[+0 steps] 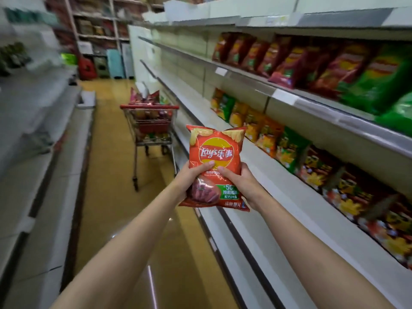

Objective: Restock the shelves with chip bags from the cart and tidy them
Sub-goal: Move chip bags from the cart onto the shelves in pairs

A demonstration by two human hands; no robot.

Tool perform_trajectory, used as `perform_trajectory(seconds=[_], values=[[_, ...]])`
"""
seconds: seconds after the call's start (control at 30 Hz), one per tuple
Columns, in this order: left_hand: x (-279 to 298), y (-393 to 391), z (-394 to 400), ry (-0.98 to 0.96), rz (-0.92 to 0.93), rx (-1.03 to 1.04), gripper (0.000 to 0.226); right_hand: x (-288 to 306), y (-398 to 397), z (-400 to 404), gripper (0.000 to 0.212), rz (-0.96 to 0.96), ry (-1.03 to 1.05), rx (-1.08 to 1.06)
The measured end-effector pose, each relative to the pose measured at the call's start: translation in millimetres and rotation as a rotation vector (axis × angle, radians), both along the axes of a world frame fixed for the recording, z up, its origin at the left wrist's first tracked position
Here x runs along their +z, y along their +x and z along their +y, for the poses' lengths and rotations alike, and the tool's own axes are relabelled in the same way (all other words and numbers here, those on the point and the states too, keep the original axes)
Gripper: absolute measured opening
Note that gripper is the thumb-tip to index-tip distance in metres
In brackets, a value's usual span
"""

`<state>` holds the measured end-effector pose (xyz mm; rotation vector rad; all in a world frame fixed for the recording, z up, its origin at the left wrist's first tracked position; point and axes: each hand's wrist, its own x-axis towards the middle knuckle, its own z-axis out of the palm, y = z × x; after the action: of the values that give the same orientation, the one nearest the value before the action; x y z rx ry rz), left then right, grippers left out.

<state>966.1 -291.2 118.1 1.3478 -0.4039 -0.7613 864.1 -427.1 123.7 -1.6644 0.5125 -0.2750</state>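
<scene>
A red Lay's chip bag [215,150] stands upright in front of me, held by both hands over the aisle. My left hand [189,178] grips its lower left side, thumb across the front. My right hand [239,184] grips the lower right side, thumb on the front too. Further down the aisle stands a red shopping cart [149,121] with several chip bags heaped in it. The shelves on the right [287,175] hold rows of chip bags [287,59] on two levels.
The far stretch of the right shelves [189,70] is bare. White shelving [40,139] lines the left side of the aisle. The yellow floor [107,166] runs between them up to the cart. Stocked racks [100,30] close off the far end.
</scene>
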Motion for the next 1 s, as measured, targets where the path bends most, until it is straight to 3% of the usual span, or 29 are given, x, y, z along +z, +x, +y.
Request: perform_trajectory(seconds=[0.13,0.23,0.4,0.67,0.83,1.0], values=[[17,68,-12,-0.005,-0.037,0.083,0.058,10,80,-21,0.079,-0.044,0.017,0.078],[30,112,-24,-0.025,-0.049,0.127,0.046,23,133,-38,0.08,-0.075,-0.014,0.126],[40,177,-34,-0.045,-0.095,0.201,0.067,39,209,-53,0.078,-0.09,-0.045,0.206],[27,285,-35,-0.038,-0.062,0.226,0.035,38,321,-58,0.07,-0.044,-0.04,0.28],[26,375,-45,-0.044,-0.105,0.183,0.06,38,402,-64,0.068,-0.081,-0.036,0.211],[43,470,-57,-0.069,-0.135,0.104,0.06,49,490,-71,0.076,-0.093,-0.055,0.111]])
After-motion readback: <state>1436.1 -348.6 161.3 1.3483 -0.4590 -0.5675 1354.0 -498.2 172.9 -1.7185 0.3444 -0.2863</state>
